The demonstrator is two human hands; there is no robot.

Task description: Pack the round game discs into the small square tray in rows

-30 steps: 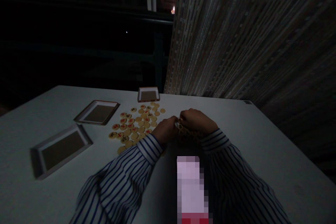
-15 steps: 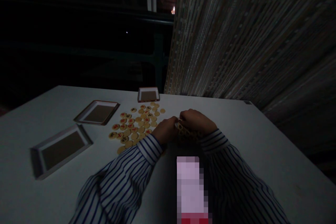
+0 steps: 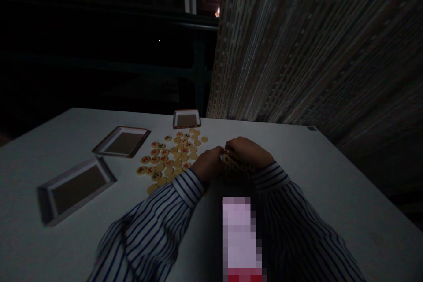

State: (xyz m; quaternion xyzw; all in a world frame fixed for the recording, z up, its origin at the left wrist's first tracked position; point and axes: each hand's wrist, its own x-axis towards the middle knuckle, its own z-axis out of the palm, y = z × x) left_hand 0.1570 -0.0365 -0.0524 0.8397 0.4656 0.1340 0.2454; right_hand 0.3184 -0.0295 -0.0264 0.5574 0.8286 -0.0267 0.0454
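Several round yellow game discs (image 3: 172, 156) with red and black marks lie spread on a white table (image 3: 330, 185). My left hand (image 3: 208, 163) and my right hand (image 3: 246, 152) meet just right of that spread, both curled with fingers closed. Between them they hold a small clutch of the same discs (image 3: 231, 164), partly hidden by the fingers. Both arms wear blue-striped white sleeves. The scene is dim.
Three shallow box trays stand on the table: a large one (image 3: 74, 189) at the front left, a second (image 3: 122, 141) behind it, a small one (image 3: 187, 119) at the far edge. A ribbed curtain (image 3: 313, 44) hangs on the right.
Almost nothing differs. Both hands stay together over the held discs, with only slight finger movement.
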